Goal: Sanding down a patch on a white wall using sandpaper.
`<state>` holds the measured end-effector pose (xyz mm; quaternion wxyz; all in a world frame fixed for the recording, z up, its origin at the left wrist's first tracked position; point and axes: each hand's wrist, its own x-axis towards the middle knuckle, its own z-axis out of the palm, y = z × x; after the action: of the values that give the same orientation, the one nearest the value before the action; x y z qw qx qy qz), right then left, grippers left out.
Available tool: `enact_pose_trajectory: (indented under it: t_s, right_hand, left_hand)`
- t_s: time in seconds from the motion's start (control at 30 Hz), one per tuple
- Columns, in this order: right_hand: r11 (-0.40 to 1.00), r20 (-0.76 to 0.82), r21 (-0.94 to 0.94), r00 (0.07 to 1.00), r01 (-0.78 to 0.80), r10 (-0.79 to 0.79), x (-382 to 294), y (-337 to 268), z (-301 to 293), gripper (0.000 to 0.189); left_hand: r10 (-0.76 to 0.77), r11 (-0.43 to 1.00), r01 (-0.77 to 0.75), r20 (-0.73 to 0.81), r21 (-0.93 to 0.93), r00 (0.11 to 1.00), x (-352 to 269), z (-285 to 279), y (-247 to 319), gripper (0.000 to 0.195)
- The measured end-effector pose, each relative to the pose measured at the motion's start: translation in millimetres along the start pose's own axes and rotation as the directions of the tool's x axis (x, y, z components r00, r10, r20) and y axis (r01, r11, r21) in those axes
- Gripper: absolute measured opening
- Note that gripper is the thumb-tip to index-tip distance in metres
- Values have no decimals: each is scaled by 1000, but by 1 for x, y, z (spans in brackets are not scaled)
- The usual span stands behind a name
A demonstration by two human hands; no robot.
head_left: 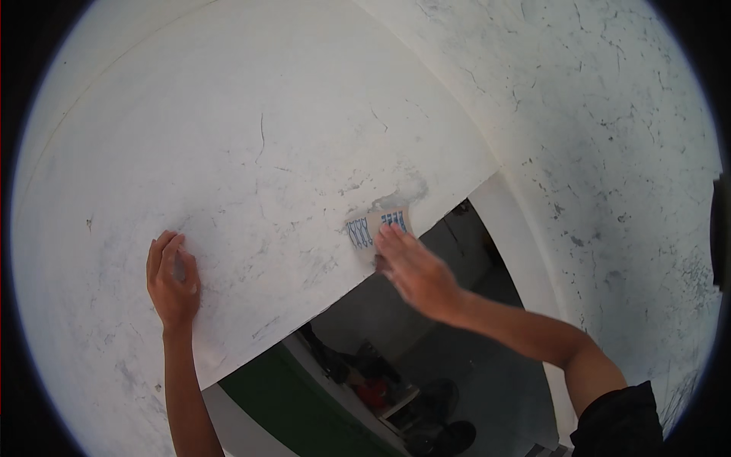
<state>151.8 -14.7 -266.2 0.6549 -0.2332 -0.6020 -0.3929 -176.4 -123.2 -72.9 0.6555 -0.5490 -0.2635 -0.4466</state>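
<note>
My right hand (420, 274) presses a sheet of sandpaper (361, 233), its tan backing printed in blue, against the white plastered wall (188, 137). The sheet lies by the wall's lower edge, just below a grey worn patch (400, 197). Its abrasive face is hidden against the plaster, and the fingers are slightly blurred. Farther left, my left hand (176, 280) rests on the same wall with its fingers curled. A gap shows between the thumb and fingers, with nothing clearly held there.
Beneath the wall's edge is a dark opening (457, 320) into a room. Inside are a green surface (274, 394), a red object (372, 393) and dark items too dim to name. A cracked, stained wall (617, 143) adjoins on the right.
</note>
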Motion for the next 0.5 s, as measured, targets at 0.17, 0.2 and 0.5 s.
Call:
enact_pose_trajectory:
  t_s: [0.17, 0.2, 0.5]
  right_hand:
    - [972, 16, 188, 989, 142, -148, 3, -36, 13, 50]
    - [945, 36, 229, 968, 232, -246, 1, -37, 14, 50]
    - [987, -17, 144, 998, 66, -64, -2, 36, -2, 56]
  left_hand:
    - [47, 999, -47, 4, -12, 999, 5, 7, 2, 20]
    - [58, 998, -58, 24, 17, 998, -2, 4, -5, 21]
    - [181, 979, -187, 70, 86, 981, 15, 12, 12, 28]
